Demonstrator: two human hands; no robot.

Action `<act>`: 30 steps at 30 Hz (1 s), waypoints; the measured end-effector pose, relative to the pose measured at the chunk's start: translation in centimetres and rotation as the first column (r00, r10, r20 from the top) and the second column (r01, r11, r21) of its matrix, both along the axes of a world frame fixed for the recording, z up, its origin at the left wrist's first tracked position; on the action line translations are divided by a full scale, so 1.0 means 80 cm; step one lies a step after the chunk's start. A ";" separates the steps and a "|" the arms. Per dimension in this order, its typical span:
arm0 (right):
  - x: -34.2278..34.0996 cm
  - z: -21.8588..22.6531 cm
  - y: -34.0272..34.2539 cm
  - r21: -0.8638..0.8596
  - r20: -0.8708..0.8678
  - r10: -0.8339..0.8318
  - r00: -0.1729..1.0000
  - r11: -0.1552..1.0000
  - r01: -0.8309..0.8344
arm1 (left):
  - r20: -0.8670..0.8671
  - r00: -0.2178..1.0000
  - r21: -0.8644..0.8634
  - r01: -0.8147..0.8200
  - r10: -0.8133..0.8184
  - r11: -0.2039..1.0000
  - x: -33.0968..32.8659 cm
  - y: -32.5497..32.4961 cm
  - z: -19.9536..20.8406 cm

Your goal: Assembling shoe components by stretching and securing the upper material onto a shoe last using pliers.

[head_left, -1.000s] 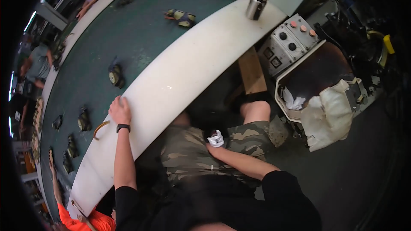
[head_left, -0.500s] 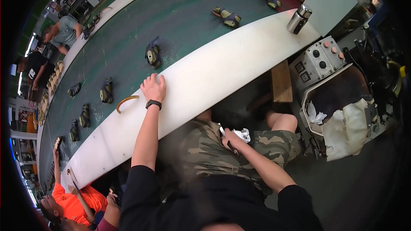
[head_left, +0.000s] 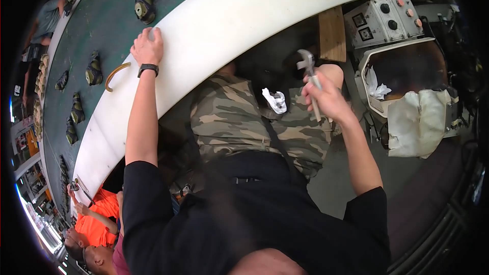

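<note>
My left hand, with a dark band on the wrist, rests on the white worktop by its far edge. Its fingers are bent but apart, and I see nothing held. My right hand is closed around a pair of lasting pliers, raised above my right knee with the metal jaws pointing up. The handle ends stick out below the fist. Just past the left hand, a dark and olive shoe upper on a last lies on the green conveyor belt. A curved brown strip sits left of that hand.
Crumpled white paper lies on my lap. At right stand a control box with knobs and an open dark-lined bin with a cloth over its rim. Co-workers sit at lower left, one in an orange shirt.
My right hand has risen from my lap and moved right, bringing the pliers up into sight. The left hand stays on the worktop. The whole view has shifted, and the metal flask is mostly cut off.
</note>
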State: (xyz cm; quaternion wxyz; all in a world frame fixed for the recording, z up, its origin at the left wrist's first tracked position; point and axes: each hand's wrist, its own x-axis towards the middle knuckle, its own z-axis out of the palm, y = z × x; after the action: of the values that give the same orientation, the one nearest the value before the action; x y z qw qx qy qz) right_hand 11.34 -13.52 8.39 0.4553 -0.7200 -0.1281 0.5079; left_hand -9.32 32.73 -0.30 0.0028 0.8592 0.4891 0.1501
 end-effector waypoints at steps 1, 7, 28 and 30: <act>0.015 -0.011 -0.010 0.030 -0.005 -0.051 0.999 0.998 0.051 | -0.009 1.000 -0.007 0.001 -0.002 1.000 0.003 -0.002 -0.002; 0.041 -0.052 -0.012 0.074 -0.073 -0.224 0.972 0.971 0.229 | 0.025 0.999 -0.016 -0.039 0.039 0.999 -0.011 -0.003 0.000; 0.300 -0.002 0.391 -0.180 0.966 0.220 0.137 0.950 -0.256 | 0.150 0.988 0.036 0.044 -0.049 0.998 -0.009 -0.013 0.005; 0.300 -0.006 0.421 -0.256 0.947 0.297 0.125 0.930 -0.265 | 0.181 0.981 0.004 0.064 -0.063 0.998 -0.004 -0.016 0.011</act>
State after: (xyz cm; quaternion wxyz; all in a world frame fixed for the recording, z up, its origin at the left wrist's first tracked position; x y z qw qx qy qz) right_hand 35.36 20.15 7.95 0.1561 -0.8439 -0.5131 0.0110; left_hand -9.65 31.42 0.60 0.0527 0.8572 0.4592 0.2272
